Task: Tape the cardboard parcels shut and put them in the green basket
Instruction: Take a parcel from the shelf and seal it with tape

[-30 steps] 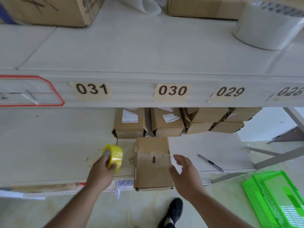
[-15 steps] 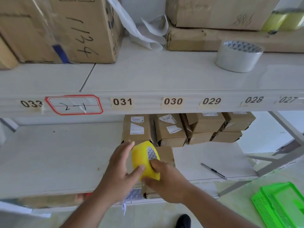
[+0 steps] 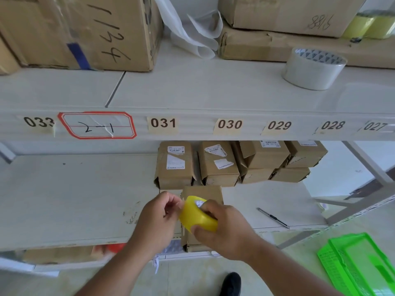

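A yellow tape roll (image 3: 197, 216) is held over the front edge of the lower shelf. My right hand (image 3: 224, 229) grips the roll from the right, thumb under it and fingers over its top. My left hand (image 3: 159, 218) pinches at the roll's left edge with fingertips; the tape end itself is too small to make out. Under both hands lies a cardboard parcel (image 3: 203, 193), mostly hidden. Several more parcels (image 3: 215, 165) stand in a row at the back of the lower shelf. The green basket (image 3: 359, 265) sits on the floor at the lower right.
A thin pen-like tool (image 3: 273, 217) lies on the lower shelf to the right. On the upper shelf stand a clear tape roll (image 3: 312, 69), large cartons (image 3: 81, 30) and crumpled white plastic. A shelf post slants at the right. My shoe (image 3: 232, 283) is on the floor.
The roll passed from my left hand to my right, and both hands came together over the parcel. My left fingers moved to the roll's edge. The camera tilted up.
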`<state>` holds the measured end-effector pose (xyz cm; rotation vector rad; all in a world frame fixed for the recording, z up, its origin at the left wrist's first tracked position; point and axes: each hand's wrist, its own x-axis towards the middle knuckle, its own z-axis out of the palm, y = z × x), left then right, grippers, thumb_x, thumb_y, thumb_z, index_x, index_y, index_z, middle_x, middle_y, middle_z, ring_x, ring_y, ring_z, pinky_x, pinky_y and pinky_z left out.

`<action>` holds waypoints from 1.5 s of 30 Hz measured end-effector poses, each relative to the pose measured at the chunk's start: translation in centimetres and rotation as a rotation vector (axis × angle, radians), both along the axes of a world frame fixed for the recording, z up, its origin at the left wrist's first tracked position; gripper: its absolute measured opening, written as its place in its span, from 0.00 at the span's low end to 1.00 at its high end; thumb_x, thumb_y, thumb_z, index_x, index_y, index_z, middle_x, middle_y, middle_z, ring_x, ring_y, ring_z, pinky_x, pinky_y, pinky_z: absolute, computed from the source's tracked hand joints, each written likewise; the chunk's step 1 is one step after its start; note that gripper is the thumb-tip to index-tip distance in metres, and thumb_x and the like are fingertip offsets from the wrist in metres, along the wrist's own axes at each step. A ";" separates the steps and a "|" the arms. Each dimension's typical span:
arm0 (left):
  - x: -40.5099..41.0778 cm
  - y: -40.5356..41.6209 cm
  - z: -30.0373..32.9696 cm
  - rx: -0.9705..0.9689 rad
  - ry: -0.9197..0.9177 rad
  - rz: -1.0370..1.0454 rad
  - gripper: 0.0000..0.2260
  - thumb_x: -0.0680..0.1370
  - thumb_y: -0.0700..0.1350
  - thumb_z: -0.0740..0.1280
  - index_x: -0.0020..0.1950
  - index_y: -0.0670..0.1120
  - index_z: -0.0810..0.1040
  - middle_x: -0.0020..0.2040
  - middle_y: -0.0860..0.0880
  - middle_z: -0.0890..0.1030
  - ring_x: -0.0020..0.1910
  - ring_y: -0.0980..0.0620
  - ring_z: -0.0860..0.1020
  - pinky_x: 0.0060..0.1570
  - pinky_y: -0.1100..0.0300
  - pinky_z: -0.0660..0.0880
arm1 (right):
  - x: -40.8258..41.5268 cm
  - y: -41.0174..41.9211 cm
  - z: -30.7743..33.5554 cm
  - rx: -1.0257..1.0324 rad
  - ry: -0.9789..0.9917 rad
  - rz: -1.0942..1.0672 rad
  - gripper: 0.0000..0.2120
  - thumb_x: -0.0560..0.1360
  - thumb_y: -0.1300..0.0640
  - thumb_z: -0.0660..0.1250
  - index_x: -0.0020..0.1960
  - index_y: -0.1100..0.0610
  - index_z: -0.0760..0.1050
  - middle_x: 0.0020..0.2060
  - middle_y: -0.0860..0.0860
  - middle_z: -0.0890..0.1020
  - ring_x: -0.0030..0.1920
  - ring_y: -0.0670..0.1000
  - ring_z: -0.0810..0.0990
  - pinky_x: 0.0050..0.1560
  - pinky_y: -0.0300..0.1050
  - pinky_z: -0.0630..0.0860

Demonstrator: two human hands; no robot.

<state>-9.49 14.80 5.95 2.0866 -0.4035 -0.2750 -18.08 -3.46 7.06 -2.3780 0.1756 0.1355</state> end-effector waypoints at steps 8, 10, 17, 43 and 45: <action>-0.5 -0.8 1.4 -0.137 0.003 0.099 0.07 0.83 0.44 0.66 0.45 0.52 0.78 0.41 0.55 0.85 0.41 0.55 0.84 0.48 0.58 0.81 | 2.4 -4.9 2.8 -0.356 0.242 -0.052 0.31 0.71 0.21 0.62 0.44 0.49 0.75 0.39 0.47 0.80 0.39 0.47 0.79 0.39 0.47 0.76; 0.0 -1.7 0.7 -0.244 0.198 0.167 0.06 0.84 0.40 0.65 0.47 0.46 0.79 0.39 0.49 0.85 0.40 0.49 0.85 0.51 0.45 0.83 | 3.1 -5.6 2.9 -0.396 0.257 -0.046 0.32 0.70 0.19 0.61 0.42 0.49 0.74 0.39 0.47 0.80 0.40 0.47 0.79 0.41 0.48 0.77; 1.1 -3.4 -1.9 -0.288 0.343 0.232 0.08 0.84 0.42 0.66 0.46 0.44 0.82 0.35 0.46 0.84 0.34 0.46 0.82 0.49 0.40 0.83 | 4.5 -8.0 1.7 -0.486 0.256 0.035 0.31 0.72 0.20 0.59 0.42 0.49 0.75 0.38 0.45 0.77 0.39 0.44 0.75 0.37 0.44 0.71; 3.9 -4.4 -13.3 -0.088 0.403 0.461 0.08 0.84 0.41 0.65 0.48 0.43 0.82 0.35 0.44 0.82 0.36 0.45 0.82 0.29 0.69 0.74 | 8.1 -17.4 -10.3 -0.690 0.446 0.152 0.41 0.72 0.17 0.46 0.39 0.52 0.76 0.38 0.47 0.80 0.43 0.49 0.79 0.49 0.48 0.76; 4.0 -4.4 -13.6 -0.089 0.398 0.455 0.08 0.83 0.41 0.65 0.47 0.44 0.82 0.35 0.44 0.82 0.36 0.45 0.82 0.29 0.69 0.75 | 7.9 -17.2 -10.5 -0.715 0.449 0.150 0.40 0.71 0.16 0.47 0.38 0.51 0.75 0.37 0.47 0.80 0.42 0.49 0.79 0.48 0.47 0.77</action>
